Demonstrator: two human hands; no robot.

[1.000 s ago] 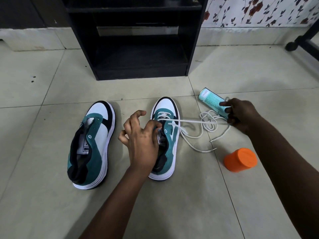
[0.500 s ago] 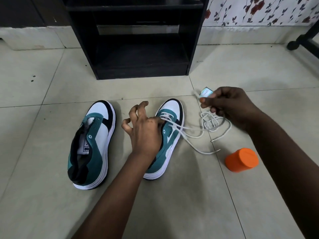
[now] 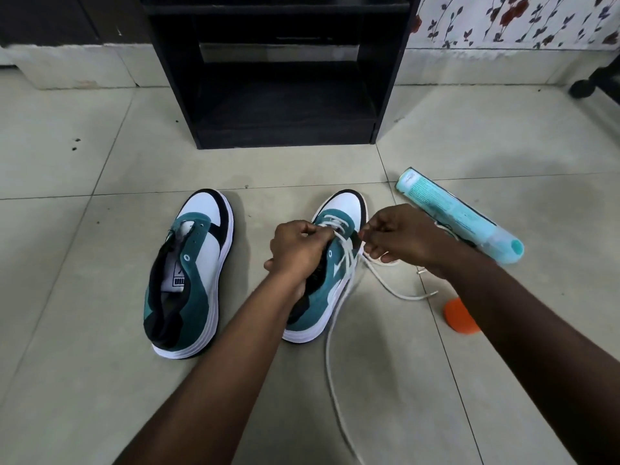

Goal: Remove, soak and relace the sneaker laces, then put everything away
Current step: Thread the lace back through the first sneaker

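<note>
Lace runs through the lower eyelets of the right-hand sneaker on the floor. Relacing appears under way. Left hand and right hand each pinch the lace; next, thread the following eyelet.

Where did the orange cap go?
In the head view the orange cap lies on the floor tiles at the right, partly hidden behind the right forearm, just below the teal bottle and beside the loose lace end.

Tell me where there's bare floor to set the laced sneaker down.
Bare tile lies left of the unlaced sneaker and between both sneakers and the black shelf unit. It is crowded right of the laced sneaker: loose lace, teal tube, orange cap.
</note>
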